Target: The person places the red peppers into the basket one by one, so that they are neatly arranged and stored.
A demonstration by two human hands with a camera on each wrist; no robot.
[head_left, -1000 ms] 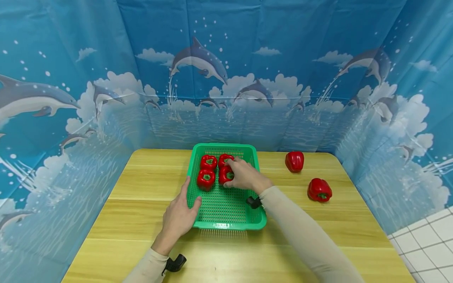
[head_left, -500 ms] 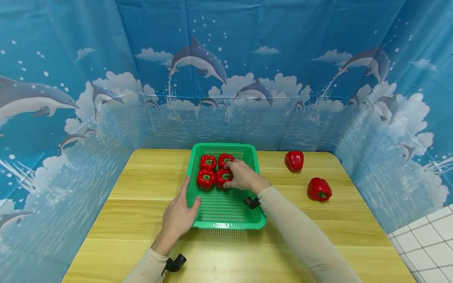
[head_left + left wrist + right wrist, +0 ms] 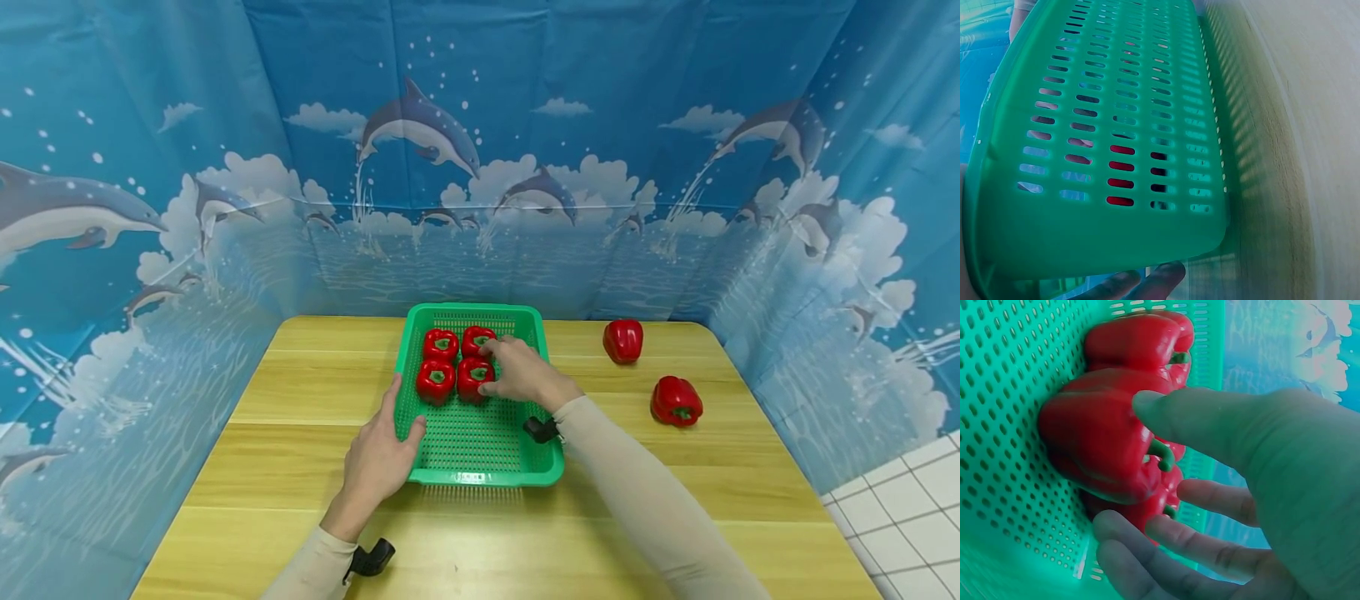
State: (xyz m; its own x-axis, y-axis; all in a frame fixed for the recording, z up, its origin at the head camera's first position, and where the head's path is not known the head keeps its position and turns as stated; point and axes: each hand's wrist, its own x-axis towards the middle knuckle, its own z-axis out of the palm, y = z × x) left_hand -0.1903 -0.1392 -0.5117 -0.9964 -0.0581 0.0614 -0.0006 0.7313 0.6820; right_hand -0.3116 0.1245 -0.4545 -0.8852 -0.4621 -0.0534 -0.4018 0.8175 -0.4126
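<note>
Several red bell peppers stand stems up in a green plastic basket (image 3: 480,478). Closest to my right hand (image 3: 527,372) is the front right bell pepper (image 3: 472,382). In the right wrist view, my thumb overlaps this pepper (image 3: 1094,434), but contact is unclear; the fingers are spread around its near side, not closed on it. The front left pepper (image 3: 436,382), back left pepper (image 3: 441,343) and back right pepper (image 3: 477,339) surround it. My left hand (image 3: 378,454) holds the basket's left wall, thumb over the rim and fingers outside.
On the wooden table (image 3: 300,417), right of the basket, lie two more red peppers: a farther pepper (image 3: 623,342) and a nearer pepper (image 3: 677,402). A dolphin-print curtain (image 3: 480,258) hangs behind the table and along its sides.
The front right pepper has shifted slightly left, beside the front left one. My right hand has loosened from it and drawn slightly right. My left hand stays at the basket wall.
</note>
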